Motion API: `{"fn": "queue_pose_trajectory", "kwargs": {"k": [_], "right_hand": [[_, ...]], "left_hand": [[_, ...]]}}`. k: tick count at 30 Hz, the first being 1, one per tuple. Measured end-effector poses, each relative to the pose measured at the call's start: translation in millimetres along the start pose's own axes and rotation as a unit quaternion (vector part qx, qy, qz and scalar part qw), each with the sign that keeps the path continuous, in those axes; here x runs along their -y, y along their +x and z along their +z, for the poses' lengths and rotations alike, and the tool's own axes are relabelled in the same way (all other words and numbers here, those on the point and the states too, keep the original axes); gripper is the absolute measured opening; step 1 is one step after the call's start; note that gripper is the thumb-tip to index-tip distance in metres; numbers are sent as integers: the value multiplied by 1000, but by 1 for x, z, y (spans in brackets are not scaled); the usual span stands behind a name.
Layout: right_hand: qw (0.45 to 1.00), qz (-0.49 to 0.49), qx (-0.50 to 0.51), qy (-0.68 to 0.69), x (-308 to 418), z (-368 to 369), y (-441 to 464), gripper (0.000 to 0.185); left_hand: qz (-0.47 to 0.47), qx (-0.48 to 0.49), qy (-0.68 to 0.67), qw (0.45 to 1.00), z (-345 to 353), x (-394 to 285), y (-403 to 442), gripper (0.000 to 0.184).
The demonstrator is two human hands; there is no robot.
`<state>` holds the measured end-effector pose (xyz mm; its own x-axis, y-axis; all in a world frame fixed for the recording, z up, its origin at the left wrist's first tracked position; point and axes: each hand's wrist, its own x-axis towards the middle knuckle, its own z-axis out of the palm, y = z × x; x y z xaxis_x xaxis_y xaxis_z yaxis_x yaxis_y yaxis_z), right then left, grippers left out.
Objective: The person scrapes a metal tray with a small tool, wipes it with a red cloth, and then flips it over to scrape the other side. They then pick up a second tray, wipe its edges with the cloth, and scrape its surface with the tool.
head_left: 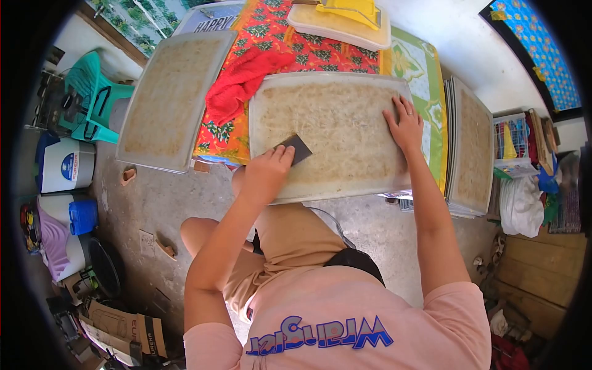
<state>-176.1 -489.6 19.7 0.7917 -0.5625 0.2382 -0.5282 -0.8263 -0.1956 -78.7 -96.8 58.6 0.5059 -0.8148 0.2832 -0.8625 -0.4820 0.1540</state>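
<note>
A large pale tray (333, 132) with brownish stains lies in front of me, partly over the table's near edge. My left hand (271, 171) is closed around a dark flat scraper (296, 149), which rests against the tray's left part. On the tray's right side my right hand (405, 123) lies with its fingers spread and holds nothing. A crumpled red cloth (237, 86) touches the tray's upper left corner.
Another stained tray (172, 102) lies at the left, and a stack of trays (472, 148) stands at the right. A white container (339, 26) with a yellow tool (354, 11) is at the back. A teal chair (102, 102) is far left.
</note>
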Motion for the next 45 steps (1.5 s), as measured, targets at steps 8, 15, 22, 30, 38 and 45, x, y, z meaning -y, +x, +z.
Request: {"fn": "queue_pose_trajectory", "kwargs": {"k": [8,15,22,30,38,45], "right_hand": [[1000,-2,-3,6,0,0,0,59],[1000,1,-2,6,1,-2,-2,58],[1000,-1,-6,16,1,-2,-2,58],[1000,-3,-3,8,0,-1,-1,59],[1000,-3,-5,7,1,0,-1,58],[1000,1,-2,4,2,-1,-1,58]], "left_hand": [[-9,14,-21,1000,-4,0,11,42],[-46,29,-52,997,-2,-1,22,45],[-5,6,-26,1000,-5,-3,20,45],[-2,-24,-34,999,3,3,22,43],[22,-36,-15,999,5,0,28,38],[27,15,-21,999,13,-14,27,43]]}}
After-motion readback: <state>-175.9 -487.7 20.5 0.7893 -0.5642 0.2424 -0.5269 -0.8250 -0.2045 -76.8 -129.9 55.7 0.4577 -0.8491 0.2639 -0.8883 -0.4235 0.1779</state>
